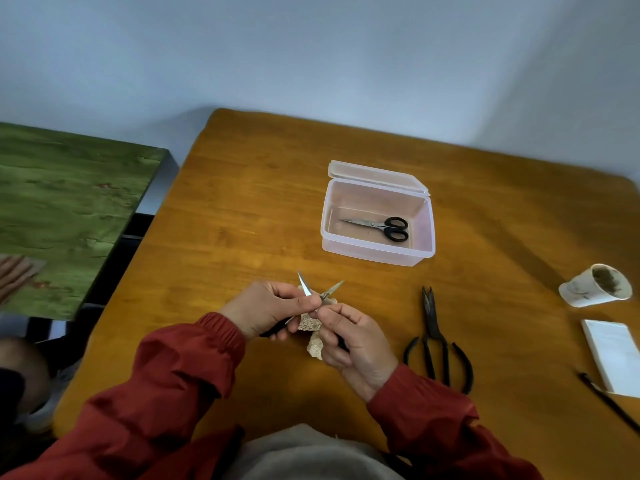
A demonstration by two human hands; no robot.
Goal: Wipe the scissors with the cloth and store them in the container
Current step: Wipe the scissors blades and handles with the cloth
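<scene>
A small pair of scissors (pixel 306 287) with its blades spread open is held over the wooden table (pixel 242 209). My left hand (pixel 270 308) grips its black handle, thumb near the pivot. My right hand (pixel 353 344) holds a beige cloth (pixel 311 327) and pinches it against one blade. A clear plastic container (pixel 377 251) with its lid hinged back stands farther off, and a black-handled pair of scissors (pixel 381 226) lies inside it. Large black iron scissors (pixel 434 337) lie on the table to the right of my hands.
A tipped white paper cup (pixel 594 285) with dark contents lies at the right, a white pad (pixel 614 355) and a black stick (pixel 609 400) below it. A green-topped table (pixel 69 209) stands at the left, where another person's hand (pixel 14 275) rests.
</scene>
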